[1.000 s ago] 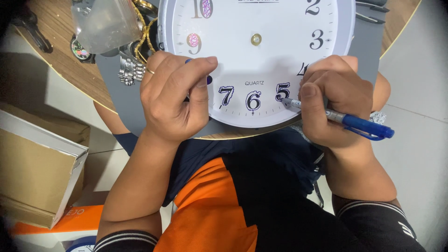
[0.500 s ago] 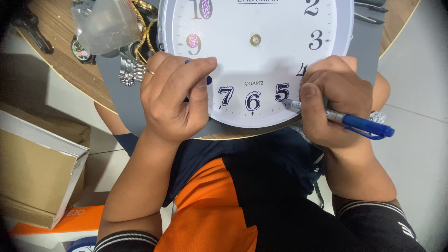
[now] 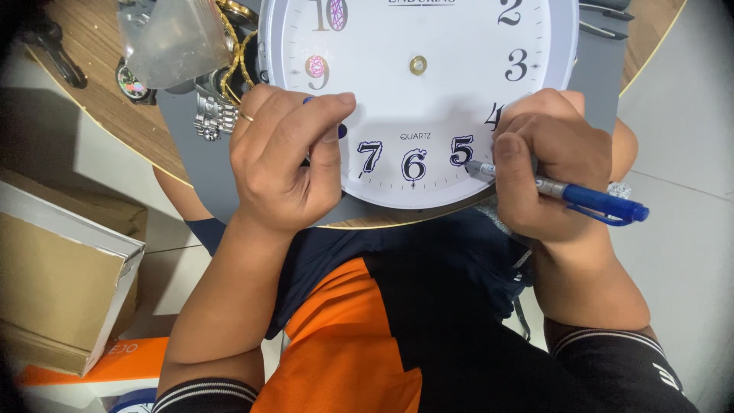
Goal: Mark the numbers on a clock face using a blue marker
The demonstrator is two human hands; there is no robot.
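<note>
Low in the middle of the frame we see our left hand (image 3: pixel 287 157) curled with its fingers pressed down on the bottom left of the white clock face (image 3: pixel 428 99), while our right hand (image 3: pixel 547 164) pinches a blue pen (image 3: pixel 589 200) tight, its tip touching the face just beside the black five. The clock face lies flat on the round wooden table (image 3: pixel 107 107), and we think it is light, stiff and slippery, so it is best held flat near its rim. Farther up, at the upper left, sit a clear bag (image 3: pixel 164 38) and some metal watches (image 3: pixel 214 107).
</note>
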